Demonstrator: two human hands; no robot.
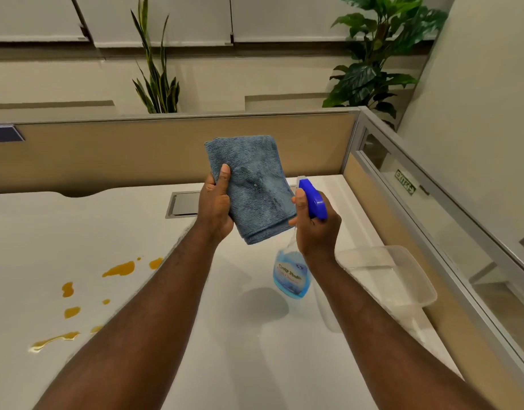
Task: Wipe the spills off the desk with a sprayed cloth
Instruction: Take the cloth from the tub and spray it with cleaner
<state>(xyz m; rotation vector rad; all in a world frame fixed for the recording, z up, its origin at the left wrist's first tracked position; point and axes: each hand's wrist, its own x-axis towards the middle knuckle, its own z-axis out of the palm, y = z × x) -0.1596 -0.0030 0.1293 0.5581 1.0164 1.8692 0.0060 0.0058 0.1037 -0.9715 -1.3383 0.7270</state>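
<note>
Orange spills (118,268) lie on the white table (255,365) at near left, unwiped. Farther in, the right hand (315,224) has its fingers clamped on a spray bottle (293,273), nozzle toward the folded blue cloth (252,184), which the left hand (215,207) grips upright above the table. Spraying looks in hand; next the dampened cloth must go down left onto the spills.

A folded grey-blue microfibre cloth (250,184), mottled with darker patches near its middle, is seen. A clear plastic spray bottle (292,275) is tinted by pale blue liquid, topped by a bright blue trigger head (314,199) and marked with a blue label bearing yellow lettering. Amber-orange spill blotches (118,269) are scattered over the white desk top (195,321). Yellow edging is shown on the dark green leaves of the snake plant (154,72).
</note>
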